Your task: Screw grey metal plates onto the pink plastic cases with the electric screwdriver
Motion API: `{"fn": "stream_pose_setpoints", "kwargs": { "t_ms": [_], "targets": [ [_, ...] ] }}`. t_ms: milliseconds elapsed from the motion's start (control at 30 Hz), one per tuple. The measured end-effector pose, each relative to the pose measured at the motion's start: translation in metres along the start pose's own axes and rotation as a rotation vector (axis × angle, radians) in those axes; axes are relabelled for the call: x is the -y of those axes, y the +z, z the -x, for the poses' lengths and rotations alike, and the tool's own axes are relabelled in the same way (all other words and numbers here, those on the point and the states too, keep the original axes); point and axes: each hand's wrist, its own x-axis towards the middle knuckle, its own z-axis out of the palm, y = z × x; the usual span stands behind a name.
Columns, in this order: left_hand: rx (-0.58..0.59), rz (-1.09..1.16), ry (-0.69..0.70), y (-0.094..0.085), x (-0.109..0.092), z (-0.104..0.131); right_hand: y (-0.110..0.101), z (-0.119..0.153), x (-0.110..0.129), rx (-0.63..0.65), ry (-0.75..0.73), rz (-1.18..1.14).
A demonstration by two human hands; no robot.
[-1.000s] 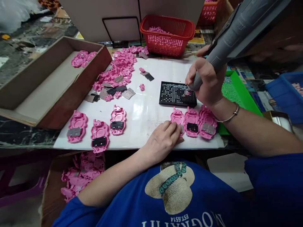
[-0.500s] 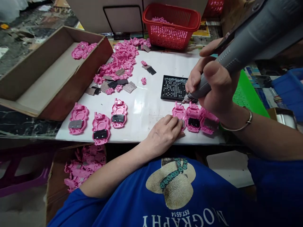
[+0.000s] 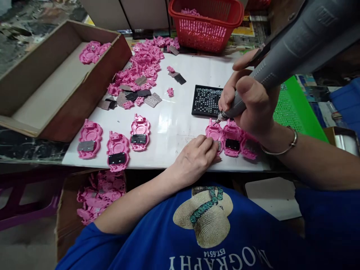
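My right hand [image 3: 251, 101] is wrapped round a thick grey electric screwdriver [image 3: 289, 48], which slants down to the left. Its bit meets the top part of a pink plastic casing [image 3: 213, 131] near the table's front edge. Bent fingers of my left hand [image 3: 197, 155] hold that casing down and cover its lower part. Beside it on the right lie a second pink casing with a black cover [image 3: 232, 144] and a third one [image 3: 249, 148], partly behind my right hand. Just beyond the bit is a black screw tray [image 3: 206, 100] with rows of small screws.
On the left stand several pink casings [image 3: 116, 152] with dark or grey covers. Behind them are a heap of small pink parts [image 3: 143, 63] and a cardboard box [image 3: 81, 97]. A red basket [image 3: 206, 35] stands at the back, a green tray [image 3: 300, 108] at the right.
The camera view has shifted slightly. Both hands keep their hold, and the screwdriver bit stays at the top of the same casing.
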Motion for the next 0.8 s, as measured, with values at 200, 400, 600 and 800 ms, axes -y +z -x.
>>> {"fn": "stream_pose_setpoints", "kwargs": {
  "t_ms": [200, 400, 600, 800],
  "targets": [
    [0.029, -0.008, 0.004, -0.001, -0.001, -0.001, 0.001, 0.006, -0.006, 0.091, 0.006, 0.058],
    [0.015, -0.031, 0.014, 0.002, 0.001, -0.001, -0.005, -0.003, -0.012, 0.103, 0.014, -0.046],
    [-0.017, 0.001, 0.005, 0.003, 0.001, 0.001, -0.012, -0.03, 0.006, 0.0, -0.17, -0.01],
    [0.016, 0.049, -0.016, 0.001, 0.001, 0.002, -0.027, -0.035, -0.007, -0.076, -0.088, 0.001]
  ]
}}
